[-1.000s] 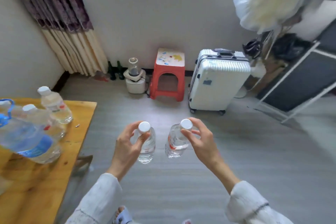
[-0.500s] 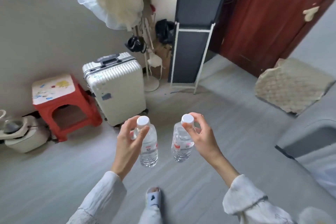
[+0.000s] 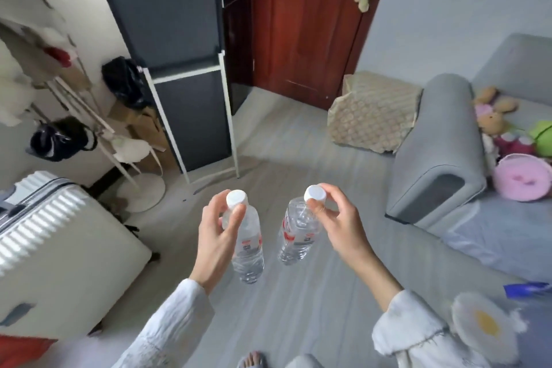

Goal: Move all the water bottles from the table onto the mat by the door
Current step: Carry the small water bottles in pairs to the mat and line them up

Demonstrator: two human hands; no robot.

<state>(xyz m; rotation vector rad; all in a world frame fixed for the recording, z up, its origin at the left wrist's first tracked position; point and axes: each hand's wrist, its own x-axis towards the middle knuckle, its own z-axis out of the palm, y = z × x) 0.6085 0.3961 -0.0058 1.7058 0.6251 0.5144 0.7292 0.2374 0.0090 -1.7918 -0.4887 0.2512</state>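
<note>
My left hand (image 3: 216, 237) grips a clear water bottle (image 3: 248, 243) by its neck, just under the white cap; the bottle hangs upright above the floor. My right hand (image 3: 340, 225) pinches the white cap of a second clear water bottle (image 3: 295, 233), which dangles tilted to the left. Both bottles carry red and white labels. A beige patterned mat (image 3: 370, 113) lies on the floor ahead to the right, beside the dark red door (image 3: 301, 18). One corner of the mat curls upward. The table is out of view.
A white suitcase (image 3: 59, 242) stands at the left. A dark panel in a white frame (image 3: 191, 92) leans ahead, next to a coat rack (image 3: 98, 125). A grey sofa (image 3: 442, 152) with plush toys fills the right side. Grey floor runs toward the mat.
The view has swung right, away from the table and window wall. The door, mat and sofa have come into view and closer. Both hands still hold their bottles the same way.
</note>
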